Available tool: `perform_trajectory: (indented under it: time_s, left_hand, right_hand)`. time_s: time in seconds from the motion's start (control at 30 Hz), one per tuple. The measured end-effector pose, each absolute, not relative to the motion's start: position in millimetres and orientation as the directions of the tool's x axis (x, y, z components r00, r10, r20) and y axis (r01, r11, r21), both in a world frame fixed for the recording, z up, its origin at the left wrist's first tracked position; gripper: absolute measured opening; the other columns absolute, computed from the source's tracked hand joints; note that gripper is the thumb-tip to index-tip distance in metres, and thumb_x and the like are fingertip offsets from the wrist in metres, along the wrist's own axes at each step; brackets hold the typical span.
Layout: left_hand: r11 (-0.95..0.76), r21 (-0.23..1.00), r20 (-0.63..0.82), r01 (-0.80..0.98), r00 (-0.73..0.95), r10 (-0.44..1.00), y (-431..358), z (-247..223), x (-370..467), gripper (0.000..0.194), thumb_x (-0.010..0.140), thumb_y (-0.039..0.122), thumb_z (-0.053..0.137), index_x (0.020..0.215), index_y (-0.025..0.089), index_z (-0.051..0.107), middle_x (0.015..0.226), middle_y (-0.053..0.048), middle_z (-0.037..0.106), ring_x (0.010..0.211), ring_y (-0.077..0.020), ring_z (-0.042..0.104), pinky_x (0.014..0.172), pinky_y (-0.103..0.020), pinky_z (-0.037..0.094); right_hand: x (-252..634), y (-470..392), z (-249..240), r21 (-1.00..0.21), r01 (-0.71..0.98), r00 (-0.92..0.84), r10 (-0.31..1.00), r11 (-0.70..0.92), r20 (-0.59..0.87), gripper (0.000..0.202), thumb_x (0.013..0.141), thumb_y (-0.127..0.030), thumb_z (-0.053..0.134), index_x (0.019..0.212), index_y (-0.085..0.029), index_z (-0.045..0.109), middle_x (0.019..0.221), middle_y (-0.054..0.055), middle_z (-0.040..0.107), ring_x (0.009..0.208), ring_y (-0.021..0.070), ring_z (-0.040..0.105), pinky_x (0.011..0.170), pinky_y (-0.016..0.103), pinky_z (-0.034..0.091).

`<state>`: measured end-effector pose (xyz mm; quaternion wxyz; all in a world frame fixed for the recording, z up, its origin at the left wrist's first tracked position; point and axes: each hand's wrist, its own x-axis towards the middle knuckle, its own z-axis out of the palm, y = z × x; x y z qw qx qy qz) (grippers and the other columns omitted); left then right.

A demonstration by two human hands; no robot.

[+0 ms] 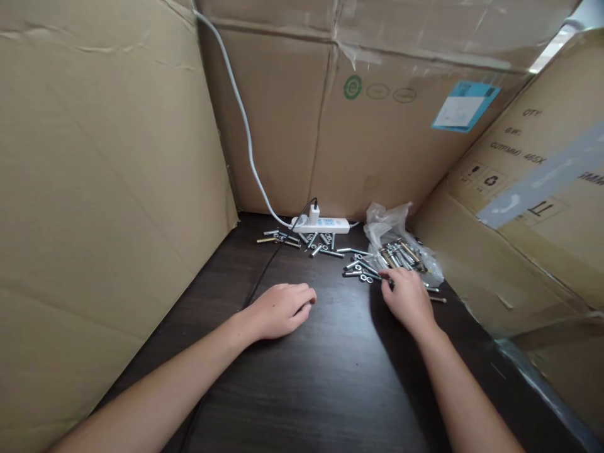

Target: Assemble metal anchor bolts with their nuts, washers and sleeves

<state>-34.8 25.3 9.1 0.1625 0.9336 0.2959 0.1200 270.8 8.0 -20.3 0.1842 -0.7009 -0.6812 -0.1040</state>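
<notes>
My left hand (282,310) rests on the dark tabletop with its fingers loosely curled in, and nothing shows in it. My right hand (408,298) is at the near edge of a clear plastic bag (387,221). Its thumb and forefinger are a little apart beside the loose bolts (363,268); the other fingertips are partly hidden. Inside the bag lies a heap of silver and brass-coloured bolts (401,253). Several hex nuts (363,277) lie left of the right hand. More bolts (331,253) and nuts spread leftward in front of the power strip.
A white power strip (337,227) with a plugged-in charger (314,215) stands at the back. Its white cable (243,113) climbs the cardboard. A black cord (264,270) crosses the table, passing under my left arm. Cardboard walls (283,138) enclose the left, back and right sides.
</notes>
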Motion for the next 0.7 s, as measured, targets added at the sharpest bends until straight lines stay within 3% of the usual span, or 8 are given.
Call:
perform_trajectory:
  time_s: [0.2,0.57,0.7]
  left_hand:
    - [-0.776,0.354,0.129,0.522,0.794,0.594,24.9,11.1,-35.9,0.016,0.091,0.022,0.038,0.098,0.021,0.053,0.093,-0.001,0.060,0.084,-0.0162,0.059,0.080,-0.030,0.043]
    - [-0.754,0.401,0.137,0.521,0.779,0.611,25.7,12.2,-34.4,0.016,0.090,0.020,0.039,0.096,0.020,0.054,0.095,-0.003,0.058,0.089,-0.0175,0.054,0.080,-0.031,0.044]
    - [-0.733,0.411,0.192,0.541,0.735,0.650,26.0,7.6,-30.6,0.023,0.089,0.021,0.043,0.109,0.022,0.053,0.111,-0.006,0.053,0.103,-0.0205,0.048,0.091,-0.037,0.042]
  right_hand:
    - [263.7,9.6,-16.2,-0.090,0.996,0.032,0.958,-0.007,0.286,0.023,0.081,-0.021,0.051,0.096,-0.021,0.067,0.096,0.006,0.069,0.092,0.0263,0.055,0.079,0.040,0.042]
    - [242.5,8.0,-21.8,-0.252,0.926,-0.203,0.934,0.281,0.293,0.023,0.086,-0.021,0.047,0.100,-0.019,0.065,0.095,0.008,0.065,0.093,0.0237,0.057,0.084,0.039,0.046]
    - [224.2,-1.0,-17.1,-0.284,0.884,-0.297,0.915,0.372,0.274,0.024,0.087,-0.018,0.045,0.100,-0.020,0.065,0.093,0.008,0.064,0.090,0.0222,0.057,0.081,0.037,0.047]
